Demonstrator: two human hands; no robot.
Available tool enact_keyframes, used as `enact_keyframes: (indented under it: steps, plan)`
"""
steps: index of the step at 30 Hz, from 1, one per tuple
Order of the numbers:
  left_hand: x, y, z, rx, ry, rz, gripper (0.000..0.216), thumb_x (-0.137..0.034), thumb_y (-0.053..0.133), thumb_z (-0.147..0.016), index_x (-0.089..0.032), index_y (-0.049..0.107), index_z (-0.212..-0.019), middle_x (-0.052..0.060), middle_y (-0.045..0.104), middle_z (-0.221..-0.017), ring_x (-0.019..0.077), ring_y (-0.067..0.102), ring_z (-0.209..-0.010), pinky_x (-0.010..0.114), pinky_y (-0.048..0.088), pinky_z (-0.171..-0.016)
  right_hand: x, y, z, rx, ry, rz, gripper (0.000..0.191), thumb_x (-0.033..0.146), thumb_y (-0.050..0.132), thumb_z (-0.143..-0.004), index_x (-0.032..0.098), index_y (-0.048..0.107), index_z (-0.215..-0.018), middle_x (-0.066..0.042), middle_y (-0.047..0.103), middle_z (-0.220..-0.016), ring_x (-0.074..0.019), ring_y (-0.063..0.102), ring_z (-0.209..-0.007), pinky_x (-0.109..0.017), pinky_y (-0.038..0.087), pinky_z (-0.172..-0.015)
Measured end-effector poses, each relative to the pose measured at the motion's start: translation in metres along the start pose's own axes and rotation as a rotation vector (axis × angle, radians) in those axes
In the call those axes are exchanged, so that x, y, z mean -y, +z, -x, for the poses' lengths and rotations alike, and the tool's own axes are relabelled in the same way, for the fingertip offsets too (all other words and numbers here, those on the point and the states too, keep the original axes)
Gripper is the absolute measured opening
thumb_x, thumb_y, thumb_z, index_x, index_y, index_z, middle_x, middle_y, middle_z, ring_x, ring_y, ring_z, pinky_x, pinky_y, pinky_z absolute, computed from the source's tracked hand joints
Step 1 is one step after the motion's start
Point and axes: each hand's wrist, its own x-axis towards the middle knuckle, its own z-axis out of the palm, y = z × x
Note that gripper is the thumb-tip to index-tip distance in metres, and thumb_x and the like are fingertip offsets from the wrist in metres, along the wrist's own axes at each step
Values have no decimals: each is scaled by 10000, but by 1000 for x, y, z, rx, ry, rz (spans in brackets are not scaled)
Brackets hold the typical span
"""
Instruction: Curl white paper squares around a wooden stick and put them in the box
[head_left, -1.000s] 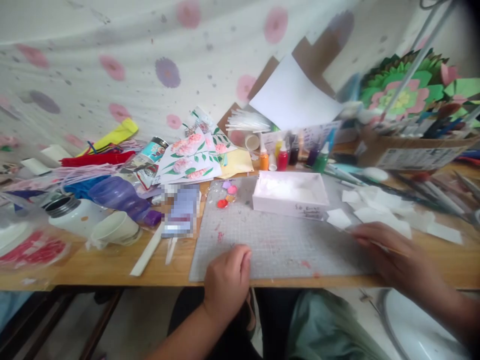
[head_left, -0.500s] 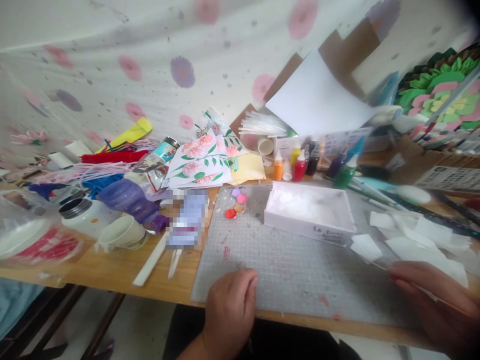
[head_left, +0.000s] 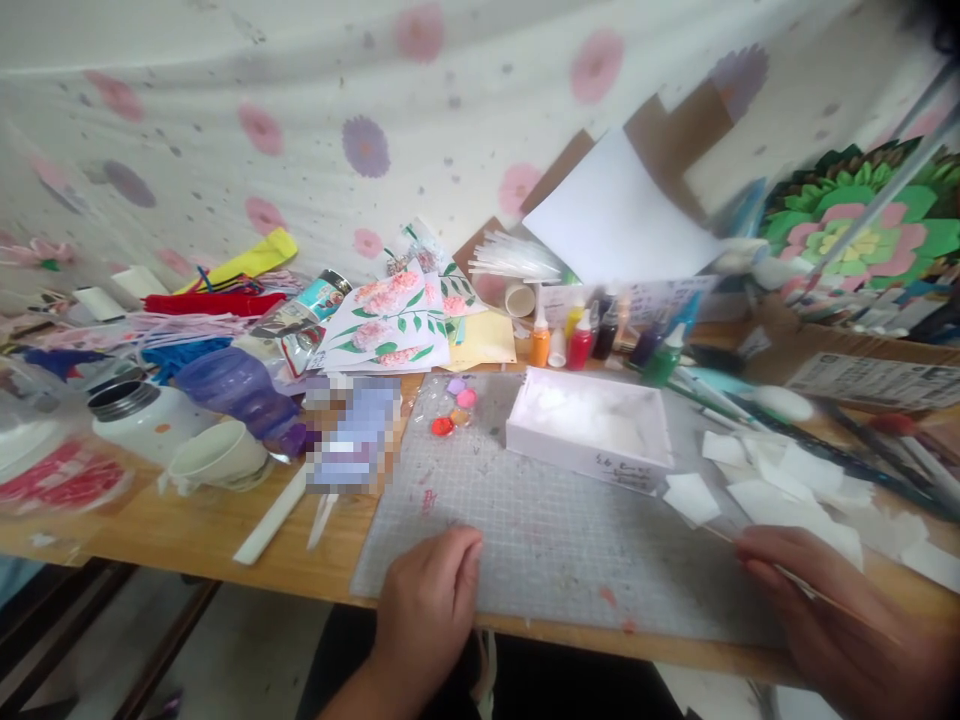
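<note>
My left hand (head_left: pixel 427 605) rests curled at the near edge of a grey cutting mat (head_left: pixel 540 520), holding nothing that I can see. At the mat's right edge my right hand (head_left: pixel 817 610) pinches a thin wooden stick (head_left: pixel 742 548) that points left toward loose white paper pieces (head_left: pixel 780 485). A shallow white box (head_left: pixel 589 425) sits on the far part of the mat, with small coloured blobs (head_left: pixel 454 408) left of it.
Small paint bottles (head_left: pixel 581 340) stand behind the box. Flower-painted cards (head_left: pixel 390 325), a purple bottle (head_left: pixel 232 390), a white cup (head_left: pixel 217 458) and a white jar (head_left: pixel 139 415) crowd the left of the wooden table (head_left: pixel 202 520). Green paper flowers (head_left: pixel 855 225) are at far right.
The view swung and tilted. My right hand drew back toward me along the mat's right edge with the stick. My left hand stayed at the mat's near edge.
</note>
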Motion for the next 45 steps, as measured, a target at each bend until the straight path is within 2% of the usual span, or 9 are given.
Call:
enact_keyframes:
  steps: [3, 6, 10, 14, 18, 31, 45]
  plan:
    - [0, 0, -1, -11, 8, -17, 146, -221, 468, -908, -209, 608, -869, -3, 676, -674, 152, 635, -580, 258, 463, -556, 4, -3, -3, 71, -105, -32, 209, 351, 527, -789, 489, 575, -939, -57, 701, -723, -308, 676, -546, -411, 561, -432]
    - [-1, 0, -2, -15, 1, -32, 146, -225, 471, -907, -210, 609, -860, -4, 685, -685, 152, 641, -581, 260, 466, -555, 9, -6, -7, 77, -159, -37, 172, 306, 519, -822, 421, 563, -943, -44, 685, -720, -270, 669, -532, -375, 552, -425]
    - [-2, -1, -2, -17, -15, -42, 161, -232, 465, -908, -210, 613, -849, 0, 688, -676, 154, 643, -577, 256, 467, -545, 11, -7, -7, 94, -197, -76, 140, 252, 499, -856, 320, 559, -962, -26, 667, -776, -221, 669, -587, -331, 554, -486]
    - [-2, -1, -2, -23, -10, -64, 177, -234, 452, -908, -209, 618, -850, 1, 687, -660, 155, 642, -567, 255, 462, -545, 7, -4, -3, 89, -221, -80, 115, 242, 492, -877, 277, 557, -965, -28, 647, -799, -199, 655, -624, -304, 534, -522]
    - [-2, 0, -4, -22, -28, -105, 192, -250, 453, -905, -206, 630, -847, -1, 689, -654, 154, 642, -569, 248, 452, -546, 5, -3, -1, 78, -216, -74, 110, 225, 492, -892, 248, 560, -975, -38, 634, -823, -191, 642, -676, -296, 519, -578]
    - [-4, 3, -6, -3, -124, -123, 211, -289, 475, -885, -178, 655, -880, 13, 694, -683, 158, 608, -573, 255, 401, -576, 13, -1, -4, 27, -190, -63, 81, 226, 503, -902, 222, 584, -901, -38, 640, -789, -187, 627, -715, -293, 495, -624]
    - [-5, 0, -9, 96, -180, -85, 199, -302, 477, -879, -204, 650, -873, -1, 683, -690, 148, 584, -584, 247, 367, -570, 13, 0, -3, 32, -68, -47, 107, 281, 498, -887, 232, 593, -881, -22, 627, -677, -194, 615, -614, -304, 456, -551]
